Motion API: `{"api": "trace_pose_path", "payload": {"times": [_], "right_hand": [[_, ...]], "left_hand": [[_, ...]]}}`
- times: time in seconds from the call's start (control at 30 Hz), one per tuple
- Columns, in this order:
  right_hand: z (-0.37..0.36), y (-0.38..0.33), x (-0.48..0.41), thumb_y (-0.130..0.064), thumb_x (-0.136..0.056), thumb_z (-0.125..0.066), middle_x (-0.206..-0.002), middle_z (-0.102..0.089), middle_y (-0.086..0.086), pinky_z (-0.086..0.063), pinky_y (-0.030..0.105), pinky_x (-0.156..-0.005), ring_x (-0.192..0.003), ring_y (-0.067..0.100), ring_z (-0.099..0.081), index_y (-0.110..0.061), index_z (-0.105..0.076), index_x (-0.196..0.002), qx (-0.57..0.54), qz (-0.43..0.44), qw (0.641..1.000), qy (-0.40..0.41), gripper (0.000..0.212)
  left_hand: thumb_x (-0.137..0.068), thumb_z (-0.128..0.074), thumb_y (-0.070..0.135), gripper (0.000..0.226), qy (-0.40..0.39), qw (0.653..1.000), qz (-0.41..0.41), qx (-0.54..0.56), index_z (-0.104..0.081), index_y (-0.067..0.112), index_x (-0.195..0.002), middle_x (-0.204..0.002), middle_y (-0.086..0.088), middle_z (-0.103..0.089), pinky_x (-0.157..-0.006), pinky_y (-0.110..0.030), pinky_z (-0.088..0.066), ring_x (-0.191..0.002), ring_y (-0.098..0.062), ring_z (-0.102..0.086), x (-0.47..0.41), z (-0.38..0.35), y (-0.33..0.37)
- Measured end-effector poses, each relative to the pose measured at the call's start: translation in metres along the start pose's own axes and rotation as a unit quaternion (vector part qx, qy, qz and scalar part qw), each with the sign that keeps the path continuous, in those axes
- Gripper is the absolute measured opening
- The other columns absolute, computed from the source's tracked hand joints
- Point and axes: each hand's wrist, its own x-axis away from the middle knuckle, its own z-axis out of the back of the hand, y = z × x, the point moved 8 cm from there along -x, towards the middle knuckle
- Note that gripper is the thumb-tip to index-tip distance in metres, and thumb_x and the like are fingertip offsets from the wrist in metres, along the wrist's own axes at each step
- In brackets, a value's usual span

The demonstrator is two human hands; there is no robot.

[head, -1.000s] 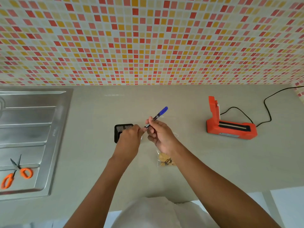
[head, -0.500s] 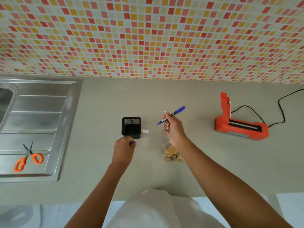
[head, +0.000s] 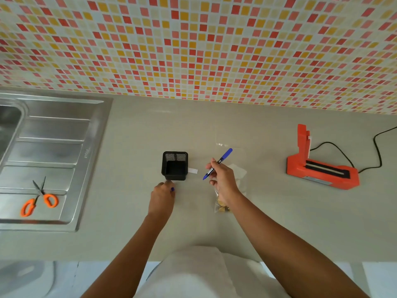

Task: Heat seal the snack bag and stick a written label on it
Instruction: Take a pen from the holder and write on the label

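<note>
One head-worn wide-angle view looks forward and steeply down over the counter [head: 268,222], close above both forearms, facing the tiled wall [head: 193,46].

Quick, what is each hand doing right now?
Left hand: closed on a small blue pen cap.
Right hand: holding the blue pen, uncapped tip down.

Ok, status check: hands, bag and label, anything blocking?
Right hand holds uncapped blue pen; left hand holds pen cap. Snack bag flat under right hand; blank label beside mesh cup. Nothing blocking.
</note>
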Motion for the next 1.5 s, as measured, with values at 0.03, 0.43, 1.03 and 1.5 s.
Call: {"api": "trace_pose_path", "payload": {"times": [0.03,0.43,1.03,1.5], "right_hand": [[0.000,-0.001,-0.001,-0.038,-0.095,-0.062,-0.069,-0.054,-0.001,-0.035,0.027,-0.055,-0.058,0.012,-0.044,-0.016,-0.072,-0.071,0.002,0.004,1.000,0.002,0.034],[0.028,-0.018,-0.002,-0.043,-0.097,-0.056,-0.061,-0.053,-0.006,-0.040,0.022,-0.059,-0.056,0.007,-0.047,-0.010,-0.074,-0.083,0.118,0.122,0.981,0.089,0.040],[0.039,-0.023,-0.013,-0.042,-0.101,-0.049,-0.061,-0.055,-0.005,-0.043,0.025,-0.061,-0.056,0.012,-0.051,-0.009,-0.069,-0.084,0.108,0.159,0.976,0.103,0.043],[0.006,-0.025,-0.010,-0.034,-0.102,-0.051,-0.067,-0.064,-0.007,-0.048,0.032,-0.061,-0.058,0.017,-0.059,-0.027,-0.063,-0.087,0.131,0.237,0.957,0.103,0.021]], "left_hand": [[-0.090,-0.061,0.009,0.019,0.004,1.000,-0.005,-0.005,-0.062,0.004,-0.108,-0.092,-0.016,-0.067,-0.069,-0.033,-0.046,-0.082,-0.032,-0.064,0.002,0.001,0.002],[-0.099,-0.047,0.029,0.046,-0.008,0.990,-0.121,-0.066,-0.043,0.004,-0.138,-0.129,-0.018,-0.055,-0.085,-0.043,-0.052,-0.105,-0.035,-0.063,-0.001,-0.029,0.090],[-0.083,-0.060,-0.012,0.031,-0.062,0.966,-0.061,-0.242,-0.058,0.002,-0.111,-0.111,-0.013,-0.064,-0.080,-0.030,-0.057,-0.100,-0.022,-0.069,-0.030,-0.029,0.118],[-0.090,-0.045,-0.008,0.019,-0.044,0.990,-0.051,-0.125,-0.059,0.001,-0.098,-0.100,-0.015,-0.064,-0.070,-0.033,-0.045,-0.092,-0.031,-0.062,-0.018,-0.024,0.109]]}}
